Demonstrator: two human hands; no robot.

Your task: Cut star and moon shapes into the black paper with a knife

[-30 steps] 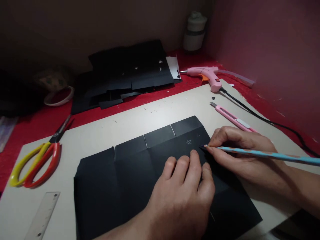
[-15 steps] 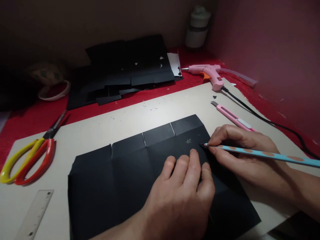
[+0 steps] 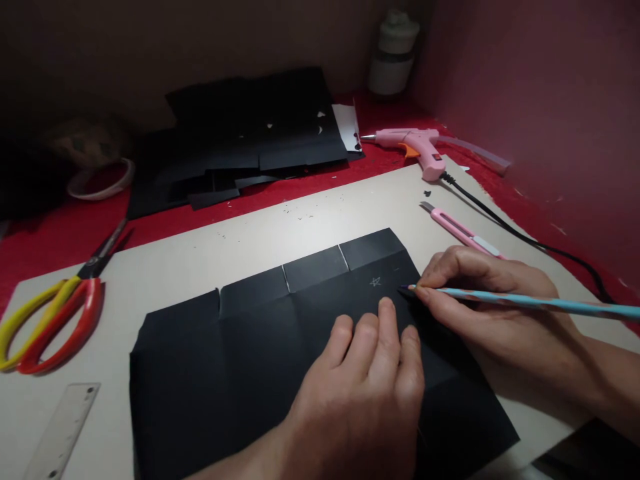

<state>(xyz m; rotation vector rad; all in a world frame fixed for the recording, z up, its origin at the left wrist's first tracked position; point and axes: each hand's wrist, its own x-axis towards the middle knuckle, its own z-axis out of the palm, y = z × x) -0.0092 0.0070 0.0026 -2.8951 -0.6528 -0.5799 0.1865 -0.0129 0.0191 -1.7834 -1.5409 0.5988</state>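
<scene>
The black paper lies flat on the beige board, its near edge cut off by the frame. Left hand presses flat on it, fingers together, hiding the middle. Right hand pinches the blue pencil; it lies left-right, tip pointing left, its right end cut off.

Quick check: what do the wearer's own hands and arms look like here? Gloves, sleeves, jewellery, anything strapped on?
Both are bare. The left hand has no glove, ring or watch in view, and its forearm is uncovered down to the frame edge. The right hand is likewise ungloved and ringless, with a bare wrist and forearm. No sleeves, straps, cables or markings show on either arm. Fingernails are short and unpainted.
</scene>
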